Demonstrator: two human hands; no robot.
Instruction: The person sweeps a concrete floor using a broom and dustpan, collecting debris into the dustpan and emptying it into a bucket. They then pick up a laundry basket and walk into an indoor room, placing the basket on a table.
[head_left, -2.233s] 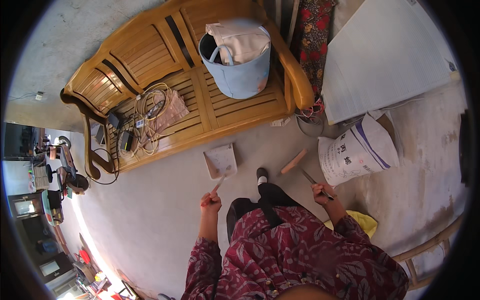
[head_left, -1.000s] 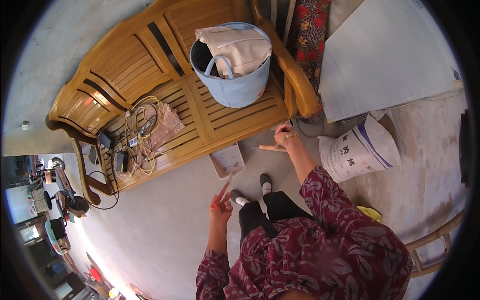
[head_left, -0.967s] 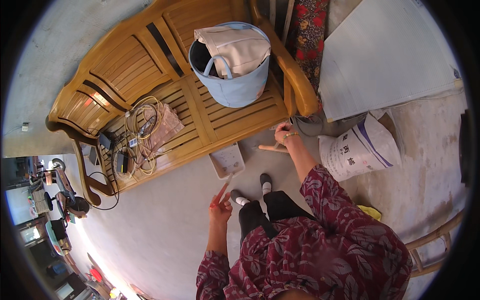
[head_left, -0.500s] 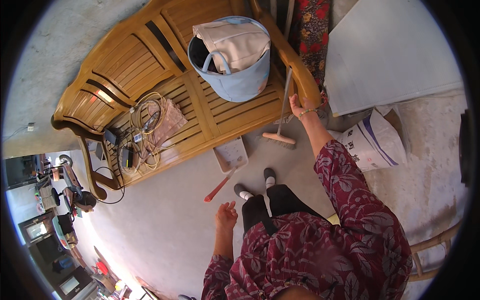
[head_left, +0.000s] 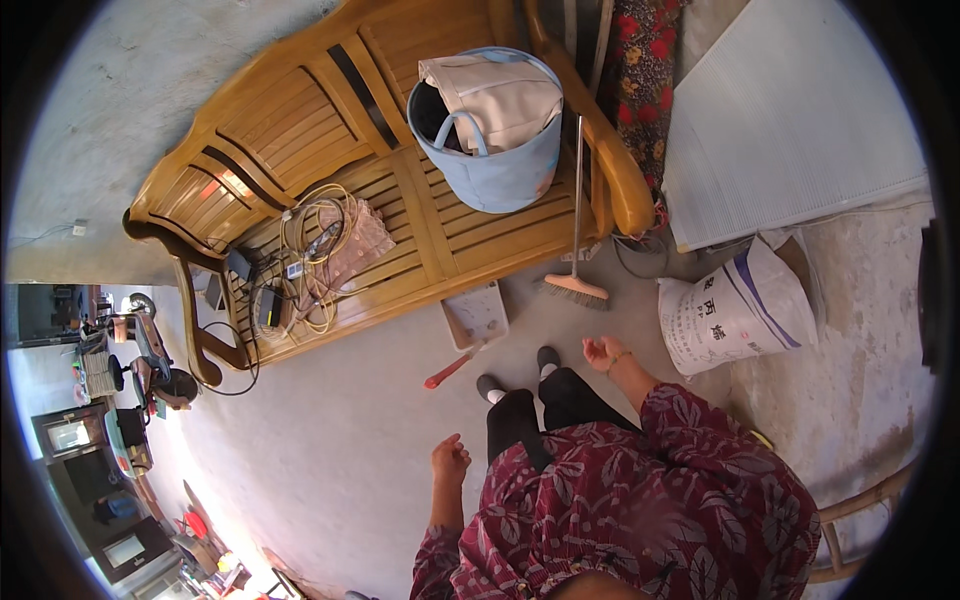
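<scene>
My left hand (head_left: 451, 458) hangs over the bare floor, its fingers loosely curled and partly apart, with nothing in it. Before my body is my right hand (head_left: 606, 354), a bracelet at its wrist; its fingers are relaxed and apart, and it holds nothing. Ahead of it a broom (head_left: 577, 285) leans on the bench, its pinkish head and bristles on the floor and its stick upright. A pale dustpan (head_left: 476, 314) with a red handle lies on the floor just ahead of my feet, apart from both hands.
A wooden slatted bench (head_left: 420, 230) carries a blue fabric basket (head_left: 495, 175) with beige cloth, plus coiled yellowish cable (head_left: 325, 250). At right stand a filled white sack (head_left: 735, 310) and a large pale panel (head_left: 790, 130). A motor scooter (head_left: 155, 365) shows far left.
My right hand has come away from the broom's stick and drawn back toward my body. The broom now stands more upright against the bench. The view has shifted slightly.
</scene>
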